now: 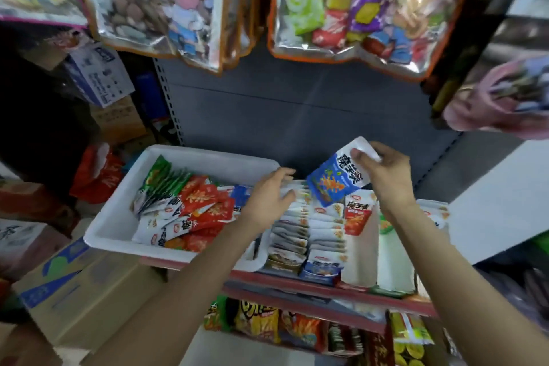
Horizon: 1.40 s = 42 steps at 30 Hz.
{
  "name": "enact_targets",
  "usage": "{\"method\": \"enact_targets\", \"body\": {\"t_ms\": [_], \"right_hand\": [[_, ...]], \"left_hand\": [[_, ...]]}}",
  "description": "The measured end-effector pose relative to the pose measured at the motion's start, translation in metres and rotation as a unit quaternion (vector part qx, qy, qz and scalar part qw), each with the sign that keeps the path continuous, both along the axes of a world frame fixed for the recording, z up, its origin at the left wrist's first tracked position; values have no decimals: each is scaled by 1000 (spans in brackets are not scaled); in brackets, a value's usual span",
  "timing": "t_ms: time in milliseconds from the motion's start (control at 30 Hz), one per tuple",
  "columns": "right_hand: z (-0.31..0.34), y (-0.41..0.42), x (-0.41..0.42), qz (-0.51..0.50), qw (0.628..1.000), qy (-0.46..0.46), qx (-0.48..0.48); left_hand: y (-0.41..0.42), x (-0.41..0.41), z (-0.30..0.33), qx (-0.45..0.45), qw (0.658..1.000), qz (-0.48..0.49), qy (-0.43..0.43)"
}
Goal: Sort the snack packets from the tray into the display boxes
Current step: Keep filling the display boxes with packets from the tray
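Presently right hand [386,175] pinches a blue snack packet [338,178] above the display boxes [315,235]; left hand [267,196], grip released, rests on packets at 3 o'clock of the white tray [118,226].

Clear toy bags [356,9] hanging above; cardboard boxes [74,291] lower left; chip packets [258,321] on lower shelf.
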State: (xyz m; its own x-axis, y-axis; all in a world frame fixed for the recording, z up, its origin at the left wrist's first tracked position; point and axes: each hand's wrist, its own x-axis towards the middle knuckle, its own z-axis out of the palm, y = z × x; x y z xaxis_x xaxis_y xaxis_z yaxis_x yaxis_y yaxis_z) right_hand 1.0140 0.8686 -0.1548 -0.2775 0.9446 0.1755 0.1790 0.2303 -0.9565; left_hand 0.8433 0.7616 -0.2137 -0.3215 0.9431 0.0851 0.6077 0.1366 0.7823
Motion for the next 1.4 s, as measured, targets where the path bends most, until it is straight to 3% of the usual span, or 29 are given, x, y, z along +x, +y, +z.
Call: {"method": "enact_targets", "body": {"t_ms": [133,233,333,400,633,800,967,1067,1267,1333,1400], "right_hand": [[0,14,35,-25,998,-10,58],[-7,21,54,-14,997,-27,71],[-11,24,60,-1,998,-30,55],[-11,24,60,11,999,-9,40],[-18,21,48,91,996,-1,18],[-47,28,32,161,975,-146,52],[-70,24,19,227,918,-322,52],[-77,20,14,220,914,-339,45],[-78,22,6,232,867,-440,36],[-67,16,0,200,862,-459,81],[-53,3,-13,159,880,-427,133]], "left_hand": [[19,33,-3,-13,979,-60,193],[32,48,-7,-77,931,-142,329],[39,54,-9,-150,882,-174,412],[37,56,-7,-153,870,-171,436],[5,54,-6,-58,888,-197,412],[-1,48,-14,-42,902,-200,380],[-3,46,-14,-43,916,-191,350],[-5,43,-13,-41,926,-188,324],[-13,30,-21,-4,954,-152,258],[-20,16,-25,3,967,-98,234],[-29,-6,-29,-18,976,-36,213]]}}
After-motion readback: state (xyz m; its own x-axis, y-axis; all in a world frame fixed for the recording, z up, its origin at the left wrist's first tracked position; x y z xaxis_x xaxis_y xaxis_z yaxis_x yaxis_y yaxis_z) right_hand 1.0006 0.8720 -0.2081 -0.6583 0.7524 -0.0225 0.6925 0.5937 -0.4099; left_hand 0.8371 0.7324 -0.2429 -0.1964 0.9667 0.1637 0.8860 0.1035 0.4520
